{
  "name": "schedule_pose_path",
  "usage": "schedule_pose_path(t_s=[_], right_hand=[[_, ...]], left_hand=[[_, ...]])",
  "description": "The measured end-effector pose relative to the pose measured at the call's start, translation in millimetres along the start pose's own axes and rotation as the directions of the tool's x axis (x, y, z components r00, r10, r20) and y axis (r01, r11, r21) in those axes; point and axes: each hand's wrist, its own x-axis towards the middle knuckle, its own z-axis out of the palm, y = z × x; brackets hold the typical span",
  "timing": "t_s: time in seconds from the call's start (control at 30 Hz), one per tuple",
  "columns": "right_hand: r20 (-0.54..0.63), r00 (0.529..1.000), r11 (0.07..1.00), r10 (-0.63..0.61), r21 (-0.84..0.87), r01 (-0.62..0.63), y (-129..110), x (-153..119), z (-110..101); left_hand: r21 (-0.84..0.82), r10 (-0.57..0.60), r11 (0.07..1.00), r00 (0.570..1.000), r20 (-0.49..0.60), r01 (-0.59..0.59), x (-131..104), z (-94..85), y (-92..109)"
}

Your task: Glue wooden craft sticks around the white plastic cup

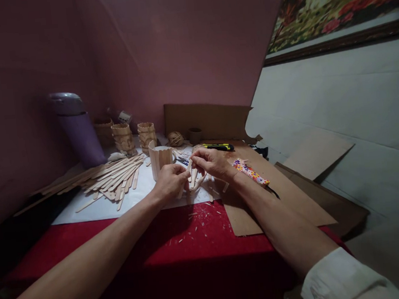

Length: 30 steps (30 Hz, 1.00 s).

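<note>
Between my two hands is a short piece of wooden stick (189,165), held upright at the fingertips. My left hand (172,181) pinches it from the left, fingers closed. From the right, my right hand (210,161) grips its upper part with thumb and fingers pressed together. A cup made of wooden sticks (161,162) stands just behind my left hand. Below and beside my fingers lie loose cut sticks (197,183), partly hidden by the hands. A large fan of craft sticks (117,177) is spread on the white sheet (95,210) to the left.
At the back stand a purple bottle (81,135), stick cups (123,139), a twine ball (175,139) and a tape roll (195,135). A yellow-black cutter (218,147) and a flowered item (251,172) lie on cardboard (285,197) at right. Wood scraps dot the red cloth (141,242).
</note>
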Motion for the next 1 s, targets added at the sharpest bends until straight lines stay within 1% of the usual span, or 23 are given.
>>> schedule_pose_path(t_s=[0.07, 0.2, 0.33, 0.43, 0.53, 0.6, 0.7, 0.77, 0.83, 0.9, 0.97, 1.0], right_hand=[[0.018, 1.000, 0.999, 0.019, 0.035, -0.020, 0.0, -0.1, -0.6], [0.019, 0.999, 0.997, 0.048, 0.059, -0.049, -1.5, 0.0, -1.6], [-0.003, 1.000, 0.999, 0.029, 0.035, -0.029, -1.8, 0.3, 0.0], [-0.044, 0.999, 0.999, -0.015, -0.041, 0.014, 0.4, 0.8, 1.4], [-0.097, 0.991, 0.983, -0.093, -0.167, 0.076, 2.6, 1.5, 1.4], [-0.108, 0.984, 0.966, -0.143, -0.230, 0.116, 3.2, 2.1, 1.0], [-0.112, 0.977, 0.950, -0.182, -0.277, 0.145, 3.5, 3.3, 1.4], [-0.131, 0.976, 0.951, -0.177, -0.278, 0.135, 4.2, 3.9, 2.6], [-0.143, 0.981, 0.973, -0.131, -0.208, 0.100, 4.9, 4.2, 4.5], [-0.117, 0.992, 0.998, -0.046, -0.044, 0.041, 4.6, 4.0, 6.4], [-0.073, 0.997, 0.990, 0.032, 0.138, -0.022, 2.5, 3.2, 8.0], [-0.055, 0.997, 0.978, 0.061, 0.202, -0.048, 0.8, 2.5, 8.7]], left_hand=[[0.006, -0.009, 1.000, 1.000, -0.001, 0.009, 0.6, 0.0, -0.8], [0.028, -0.010, 1.000, 1.000, -0.009, 0.010, -0.3, 0.4, 1.3], [0.017, -0.016, 1.000, 1.000, -0.011, 0.016, -1.1, 0.6, 2.7], [-0.006, -0.018, 1.000, 1.000, -0.014, 0.018, -1.1, 0.9, 1.9], [-0.013, -0.011, 1.000, 1.000, -0.010, 0.011, -1.1, 1.0, 1.5], [-0.006, -0.008, 1.000, 1.000, -0.010, 0.008, -1.1, 0.8, 2.0], [0.000, -0.010, 1.000, 1.000, -0.008, 0.010, -1.1, 0.6, 2.9], [-0.012, -0.012, 1.000, 1.000, -0.001, 0.012, -1.1, 0.6, 3.0], [-0.055, -0.019, 0.998, 1.000, 0.008, 0.019, -1.2, 0.8, 2.6], [-0.123, -0.029, 0.992, 0.999, 0.013, 0.030, -1.3, 1.2, 1.6], [-0.202, -0.040, 0.978, 0.999, 0.020, 0.043, -1.2, 1.8, 0.0], [-0.242, -0.045, 0.969, 0.999, 0.021, 0.048, -1.1, 2.2, -0.8]])
